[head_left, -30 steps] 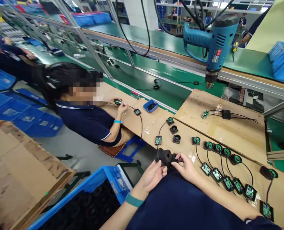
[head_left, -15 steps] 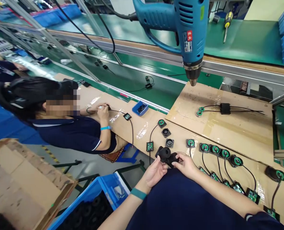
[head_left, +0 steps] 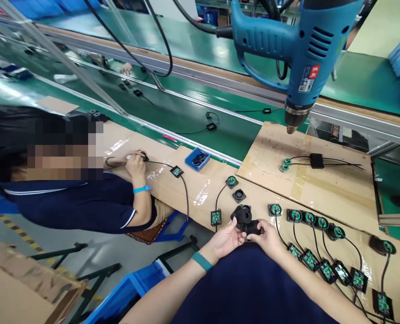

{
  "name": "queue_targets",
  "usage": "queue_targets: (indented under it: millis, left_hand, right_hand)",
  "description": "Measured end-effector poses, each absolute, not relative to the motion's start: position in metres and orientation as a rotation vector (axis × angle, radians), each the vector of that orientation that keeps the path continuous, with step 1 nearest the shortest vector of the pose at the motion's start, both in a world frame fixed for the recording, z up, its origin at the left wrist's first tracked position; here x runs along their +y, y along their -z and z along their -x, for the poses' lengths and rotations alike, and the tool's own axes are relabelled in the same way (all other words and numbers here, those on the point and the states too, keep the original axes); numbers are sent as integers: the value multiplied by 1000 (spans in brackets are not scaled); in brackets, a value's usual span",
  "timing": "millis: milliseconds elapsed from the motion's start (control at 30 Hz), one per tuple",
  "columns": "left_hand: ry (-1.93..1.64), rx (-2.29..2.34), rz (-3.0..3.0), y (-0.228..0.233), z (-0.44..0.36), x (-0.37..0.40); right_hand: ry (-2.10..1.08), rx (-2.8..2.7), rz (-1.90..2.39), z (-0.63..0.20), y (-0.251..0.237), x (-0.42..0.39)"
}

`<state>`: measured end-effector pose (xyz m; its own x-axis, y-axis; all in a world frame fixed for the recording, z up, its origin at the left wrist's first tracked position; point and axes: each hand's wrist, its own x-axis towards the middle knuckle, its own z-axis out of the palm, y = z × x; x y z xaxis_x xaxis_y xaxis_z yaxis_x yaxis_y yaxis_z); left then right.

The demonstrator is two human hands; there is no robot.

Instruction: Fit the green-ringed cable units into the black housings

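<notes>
In the head view, the left hand (head_left: 227, 238) has its grip closed, thumb and fingers pinching one black cylinder (head_left: 243, 216). The right hand (head_left: 266, 236) pinches one dark piece (head_left: 253, 227) between thumb and fingers, its grip closed as well. These two parts touch each other at the near edge of the cardboard-covered desk (head_left: 208, 180), just before the person's body; whether they are joined, I cannot tell.

Around the hands lie seven green-faced discs (head_left: 309, 218), one to the left and six to the right, and seven circuit boxes (head_left: 310, 259), likewise one and six. One square black housing (head_left: 239, 195) shows clearly; another is partly hidden behind the cylinder. Beyond are one small blue tray (head_left: 197, 158) and one hanging heat gun (head_left: 303, 67).
</notes>
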<state>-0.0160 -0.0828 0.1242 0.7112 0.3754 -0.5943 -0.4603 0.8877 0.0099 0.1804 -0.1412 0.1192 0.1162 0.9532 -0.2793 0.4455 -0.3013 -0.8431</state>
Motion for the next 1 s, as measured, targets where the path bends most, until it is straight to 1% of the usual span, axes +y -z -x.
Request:
queue_targets:
  millis: [133,200,333,433,500,567,733,1000]
  left_hand:
    - [-384,625,176,-116,37,-71]
    - [-346,631,199,-113,48,-66]
    - [-331,648,200,-107,63,-57]
    - [-340,647,182,-105,70,-52]
    - [-359,650,158,-104,72,-51]
    - [-383,652,119,-103,75,-50]
    - [-460,657,61,-98,83,-51]
    - [-598,691,135,-83,102,-50]
  right_hand:
    - [-1277,-1312,1747,-161,-125,-138]
    - [-1298,-1246,1783,-152,-123,-138]
    - [-1174,-1180,1910,-138,-121,-134]
    - [-1003,-1213,1881,-130,-128,-125]
    - [-880,-1261,1821,-125,-135,-114]
    - [-835,-1357,1747,-117,-140,-100]
    - [-844,-1650,1719,-95,-136,-70]
    - [-914,-1872,1593,-72,-109,-42]
